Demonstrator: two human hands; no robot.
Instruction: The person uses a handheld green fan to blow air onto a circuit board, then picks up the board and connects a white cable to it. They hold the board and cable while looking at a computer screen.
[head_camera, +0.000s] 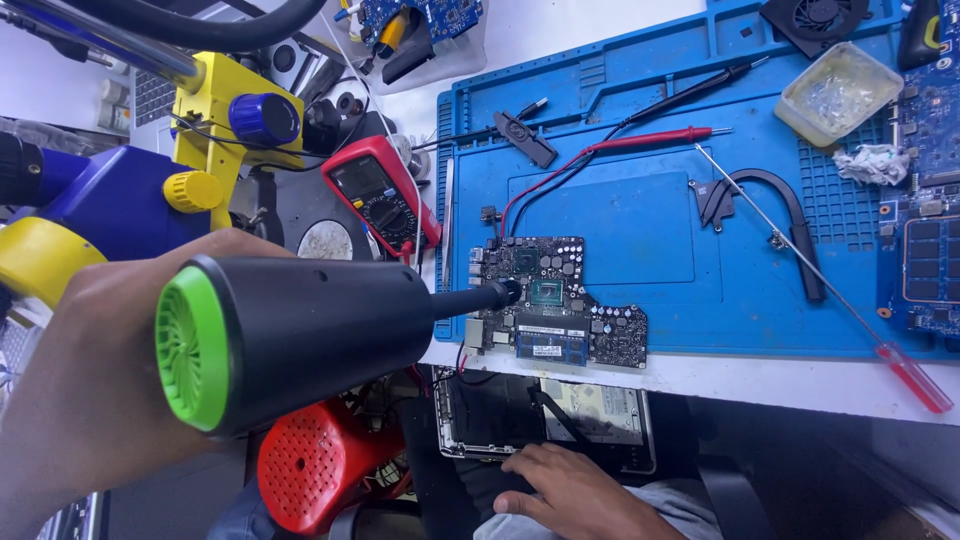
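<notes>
My left hand (85, 385) grips a black handheld blower (310, 335) with a green rear grille. Its thin nozzle (490, 297) points right, with the tip just over the left side of a dark laptop circuit board (565, 315). That board lies at the near edge of a blue work mat (640, 225). Below the table edge, my right hand (575, 495) rests fingers-down on an opened silver laptop chassis (605, 415) on my lap, holding nothing.
A red multimeter (380, 195) lies left of the mat, its red probe (655, 138) and black probe (700, 85) across it. A heat pipe (775, 205), red-handled screwdriver (910, 378), plastic tub (840, 90), more boards (925, 235) and a yellow-blue stand (225, 110) surround it.
</notes>
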